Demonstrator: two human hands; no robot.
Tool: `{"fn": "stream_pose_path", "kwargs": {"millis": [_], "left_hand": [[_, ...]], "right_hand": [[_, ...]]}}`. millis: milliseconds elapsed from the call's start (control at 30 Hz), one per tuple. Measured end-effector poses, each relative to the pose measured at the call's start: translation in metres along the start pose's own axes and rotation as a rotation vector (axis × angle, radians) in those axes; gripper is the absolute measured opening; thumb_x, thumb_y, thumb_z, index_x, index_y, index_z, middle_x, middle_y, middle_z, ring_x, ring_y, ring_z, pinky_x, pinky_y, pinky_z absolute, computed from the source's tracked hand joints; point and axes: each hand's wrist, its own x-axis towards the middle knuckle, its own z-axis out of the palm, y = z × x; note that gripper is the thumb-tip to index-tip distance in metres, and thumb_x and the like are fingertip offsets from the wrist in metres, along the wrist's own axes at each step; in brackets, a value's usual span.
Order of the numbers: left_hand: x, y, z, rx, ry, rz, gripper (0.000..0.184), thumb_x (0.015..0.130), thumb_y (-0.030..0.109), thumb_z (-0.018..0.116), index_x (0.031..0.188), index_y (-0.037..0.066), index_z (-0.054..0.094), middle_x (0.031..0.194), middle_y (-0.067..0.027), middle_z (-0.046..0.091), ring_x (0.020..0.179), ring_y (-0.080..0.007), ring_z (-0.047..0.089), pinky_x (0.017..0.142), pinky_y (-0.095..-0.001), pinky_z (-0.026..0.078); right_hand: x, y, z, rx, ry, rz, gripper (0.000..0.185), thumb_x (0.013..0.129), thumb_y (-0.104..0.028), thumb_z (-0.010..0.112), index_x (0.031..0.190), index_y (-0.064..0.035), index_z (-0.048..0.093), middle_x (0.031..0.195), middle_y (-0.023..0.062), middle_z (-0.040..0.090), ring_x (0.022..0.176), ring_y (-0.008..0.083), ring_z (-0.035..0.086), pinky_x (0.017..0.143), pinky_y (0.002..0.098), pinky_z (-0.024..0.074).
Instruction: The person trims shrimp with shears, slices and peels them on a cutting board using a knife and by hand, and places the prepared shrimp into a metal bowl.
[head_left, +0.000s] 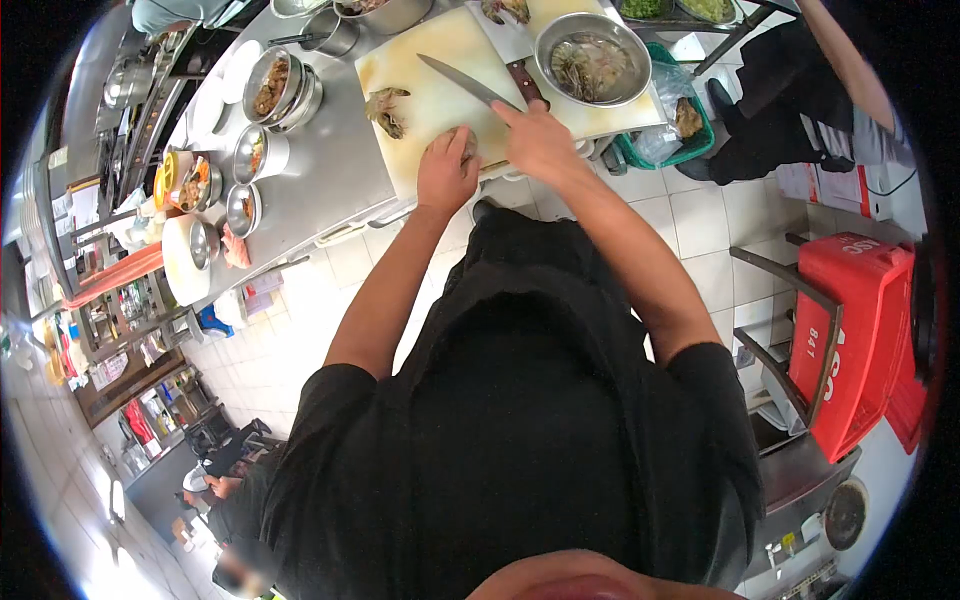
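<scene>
A brownish piece (469,146) sits on the cutting board (435,110), gripped by the left hand (447,170); curled fingers cover most of it, so its kind is unclear. The right hand (540,143) clasps a knife (462,77), hiding its handle. Around them are a shellfish-like piece (386,112), a metal bowl (595,24) and, farther left, stacked bowls (298,102).
</scene>
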Motion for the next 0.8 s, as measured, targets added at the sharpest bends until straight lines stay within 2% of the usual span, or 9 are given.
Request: {"fn": "stream_pose_path", "kwargs": {"millis": [67, 167, 267, 367, 467, 567, 767, 800], "left_hand": [[0.007, -0.005, 0.006, 0.020, 0.018, -0.019, 0.053, 0.080, 0.015, 0.071, 0.129, 0.002, 0.057, 0.113, -0.0209, 0.062, 0.101, -0.0392, 0.060, 0.090, -0.0448, 0.050], [0.009, -0.007, 0.007, -0.033, 0.058, -0.071, 0.047, 0.078, 0.016, 0.068, 0.122, 0.001, 0.060, 0.099, -0.0195, 0.064, 0.092, -0.0367, 0.063, 0.082, -0.0448, 0.052], [0.007, -0.011, 0.008, -0.206, 0.075, -0.263, 0.048, 0.077, 0.012, 0.069, 0.123, 0.000, 0.059, 0.090, -0.0162, 0.064, 0.080, -0.0305, 0.065, 0.075, -0.0402, 0.054], [0.005, -0.009, 0.010, -0.534, 0.112, -0.429, 0.046, 0.079, 0.007, 0.071, 0.123, -0.001, 0.059, 0.084, -0.0095, 0.063, 0.071, -0.0193, 0.063, 0.068, -0.0317, 0.053], [0.002, 0.002, 0.006, -0.639, 0.140, -0.383, 0.044, 0.087, 0.002, 0.069, 0.129, 0.000, 0.055, 0.092, -0.0062, 0.064, 0.077, -0.0084, 0.060, 0.068, -0.0250, 0.050], [0.004, 0.008, 0.004, -0.797, 0.231, -0.413, 0.046, 0.083, 0.000, 0.070, 0.127, 0.001, 0.055, 0.088, -0.0046, 0.063, 0.074, -0.0109, 0.060, 0.067, -0.0258, 0.051], [0.020, 0.023, -0.008, -0.882, 0.252, -0.361, 0.046, 0.084, -0.001, 0.068, 0.128, 0.002, 0.054, 0.093, -0.0057, 0.066, 0.083, -0.0118, 0.062, 0.074, -0.0284, 0.051], [0.023, 0.026, -0.012, -0.802, 0.251, -0.327, 0.046, 0.084, -0.001, 0.068, 0.128, 0.002, 0.054, 0.094, -0.0061, 0.066, 0.085, -0.0121, 0.062, 0.075, -0.0286, 0.051]], "right_hand": [[0.023, -0.004, 0.029, -0.118, 0.091, 0.004, 0.040, 0.083, -0.012, 0.058, 0.123, -0.0114, 0.062, 0.109, 0.0173, 0.061, 0.106, 0.0365, 0.059, 0.084, 0.0467, 0.0505], [0.034, -0.003, 0.045, -0.310, 0.175, -0.068, 0.027, 0.084, -0.017, 0.061, 0.109, -0.0089, 0.065, 0.108, 0.0174, 0.059, 0.107, 0.0369, 0.059, 0.082, 0.0463, 0.0504], [0.026, -0.004, 0.039, -0.101, 0.308, -0.243, 0.024, 0.084, -0.020, 0.062, 0.104, -0.0063, 0.068, 0.103, 0.0192, 0.064, 0.097, 0.0379, 0.064, 0.081, 0.0483, 0.0514], [0.040, -0.001, 0.061, 0.481, -0.116, 0.068, 0.022, 0.088, -0.022, 0.064, 0.099, -0.0039, 0.070, 0.090, 0.0159, 0.069, 0.079, 0.0296, 0.068, 0.072, 0.0419, 0.0551], [0.047, 0.002, 0.072, 1.052, -0.320, 0.338, 0.023, 0.091, -0.022, 0.065, 0.095, 0.0000, 0.071, 0.080, 0.0097, 0.069, 0.068, 0.0185, 0.066, 0.063, 0.0311, 0.0552], [0.045, 0.006, 0.068, 1.246, -0.292, 0.291, 0.025, 0.090, -0.022, 0.069, 0.095, 0.0024, 0.069, 0.081, 0.0057, 0.067, 0.070, 0.0111, 0.063, 0.060, 0.0243, 0.0533], [0.035, -0.004, 0.039, 1.306, -0.231, 0.190, 0.027, 0.085, -0.013, 0.070, 0.105, 0.0049, 0.068, 0.085, 0.0075, 0.068, 0.071, 0.0112, 0.064, 0.062, 0.0258, 0.0548], [0.034, -0.006, 0.038, 1.286, -0.190, 0.164, 0.028, 0.084, -0.012, 0.070, 0.106, 0.0058, 0.067, 0.086, 0.0077, 0.068, 0.072, 0.0112, 0.064, 0.063, 0.0259, 0.0546]]}}
